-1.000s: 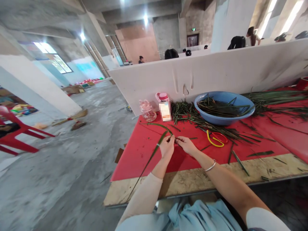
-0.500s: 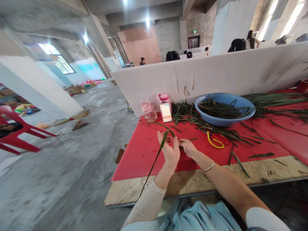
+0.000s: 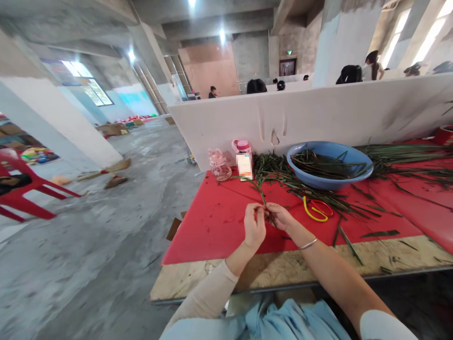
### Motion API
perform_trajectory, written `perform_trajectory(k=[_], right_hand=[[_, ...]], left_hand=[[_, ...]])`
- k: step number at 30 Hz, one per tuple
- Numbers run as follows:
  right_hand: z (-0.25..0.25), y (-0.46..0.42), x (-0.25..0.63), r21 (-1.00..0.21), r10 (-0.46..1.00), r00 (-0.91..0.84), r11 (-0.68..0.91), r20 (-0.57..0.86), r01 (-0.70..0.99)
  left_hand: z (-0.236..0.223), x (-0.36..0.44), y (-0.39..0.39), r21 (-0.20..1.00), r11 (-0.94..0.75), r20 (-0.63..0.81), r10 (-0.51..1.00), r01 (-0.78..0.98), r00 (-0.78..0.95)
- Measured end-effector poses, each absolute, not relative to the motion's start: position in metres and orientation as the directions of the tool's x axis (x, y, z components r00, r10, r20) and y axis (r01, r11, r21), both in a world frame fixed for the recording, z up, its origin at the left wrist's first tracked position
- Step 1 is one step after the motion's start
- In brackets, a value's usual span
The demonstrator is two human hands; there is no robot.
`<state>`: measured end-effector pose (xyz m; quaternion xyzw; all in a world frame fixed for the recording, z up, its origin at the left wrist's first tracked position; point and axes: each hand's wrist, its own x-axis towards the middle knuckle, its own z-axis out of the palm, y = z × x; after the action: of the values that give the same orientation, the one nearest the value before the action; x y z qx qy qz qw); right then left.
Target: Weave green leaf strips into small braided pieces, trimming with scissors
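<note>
Long green leaf strips (image 3: 261, 190) rise from between my two hands over the red table cover. My left hand (image 3: 255, 227) is closed, with its thumb and fingertips pinching the strips near their lower part. Close beside it, my right hand (image 3: 280, 218) also grips the strips, its fingers curled and partly hidden. Dark ends hang below the right fingers. To the right of my hands lie scissors (image 3: 314, 212) with yellow and red handles. Behind the hands is a heap of cut green leaves (image 3: 271, 165).
A blue basin (image 3: 307, 175) holds leaf strips and stands against the white partition (image 3: 219, 118). A pink-lidded bottle (image 3: 220, 166) and a pink cup (image 3: 242, 145) stand at the back left. The plywood table edge (image 3: 198, 281) runs in front of me.
My left hand has come down and closed beside my right hand. The long strip that hung down over my left forearm no longer hangs there; strips now point away from me.
</note>
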<state>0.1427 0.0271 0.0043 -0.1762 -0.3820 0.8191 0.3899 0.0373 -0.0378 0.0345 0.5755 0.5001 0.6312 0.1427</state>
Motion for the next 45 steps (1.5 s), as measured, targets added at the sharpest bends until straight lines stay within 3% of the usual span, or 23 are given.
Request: perform_trajectory(k=[2,4,6,10,17,21,26,30,33,36,45], right_hand=[[0.004,0.026,0.144,-0.702,0.731,-0.682,-0.491,-0.011,-0.515],[0.005,0.024,0.142,-0.651,0.679,-0.734,-0.557,0.0,-0.515],[0.005,0.022,0.14,-0.623,0.63,-0.776,-0.592,0.038,-0.511],[0.003,0.022,0.138,-0.599,0.574,-0.813,-0.617,0.101,-0.51],[0.004,0.018,0.133,-0.573,0.533,-0.846,-0.689,0.013,-0.444],[0.01,0.018,0.133,-0.692,0.624,-0.778,-0.593,-0.074,-0.411],[0.016,0.037,0.149,-0.898,0.916,-0.387,-0.254,-0.104,-0.359],[0.012,0.045,0.154,-0.958,0.973,-0.23,-0.089,-0.025,-0.273],[0.005,0.041,0.147,-0.985,0.958,-0.235,0.148,0.164,-0.083],[0.004,0.034,0.139,-0.94,0.924,-0.192,0.341,0.331,0.021],[0.039,0.037,0.136,-0.928,0.929,0.012,0.369,0.37,0.04]], left_hand=[[0.028,0.024,-0.027,0.932,-0.339,0.364,0.866,0.132,-0.343],[0.028,0.016,-0.016,0.982,-0.139,0.123,0.984,-0.124,-0.132],[0.032,0.013,-0.01,0.958,0.043,-0.017,0.996,-0.284,0.093],[0.04,0.011,-0.011,0.885,0.157,-0.069,0.975,-0.438,0.21],[0.039,0.01,-0.012,0.791,0.133,-0.094,0.991,-0.598,0.095],[0.04,0.001,-0.005,0.82,0.057,-0.098,0.994,-0.569,-0.041],[0.034,-0.013,0.007,0.841,-0.146,-0.019,0.954,-0.52,-0.298],[0.02,-0.012,0.008,0.909,-0.069,-0.048,0.962,-0.412,-0.268],[0.009,-0.006,0.006,0.943,-0.018,-0.05,0.979,-0.332,-0.196],[0.003,0.0,0.002,0.963,0.022,-0.056,0.991,-0.268,-0.119],[-0.004,0.005,-0.003,0.99,-0.116,0.121,0.991,0.084,-0.051]])
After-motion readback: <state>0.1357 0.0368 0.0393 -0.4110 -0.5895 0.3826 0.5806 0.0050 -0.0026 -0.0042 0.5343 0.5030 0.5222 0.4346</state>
